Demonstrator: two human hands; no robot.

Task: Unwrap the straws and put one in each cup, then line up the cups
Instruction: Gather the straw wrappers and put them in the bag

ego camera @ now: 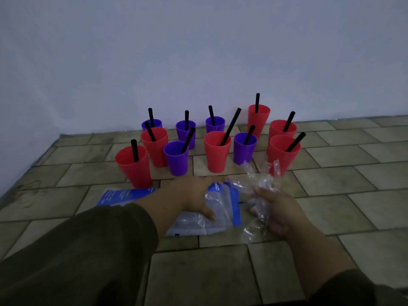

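Straws (230, 127) of black plastic stand in all the red and purple plastic cups (217, 155), bunched unaligned near the wall. My right hand (280, 213) clutches crumpled clear wrappers (260, 184); my left hand (192, 191) lies flat-fingered on a blue-and-clear plastic bag (123, 195). The cups look light and tippy, so I'd grip them low.

Red cups (217, 155) and purple cups (176, 161): opaque plastic, smooth walls with a soft, half-matt sheen. Straws (230, 127): black plastic, smooth and dull, with faint highlights along their lengths. Wrappers (260, 184): thin clear film, heavily crinkled, glinting white on the creases. Bag (123, 196): clear glossy plastic film, wrinkled, with opaque blue printed panels whose small pale text is too blurred to read. Floor (220, 272): beige stone-like tiles, matt, mottled and stained, with dark grout lines. Wall (198, 51): painted or plastered, matt, even, pale. Sleeve (77, 257): dark olive cloth, matt, soft-looking, weave too fine to tell
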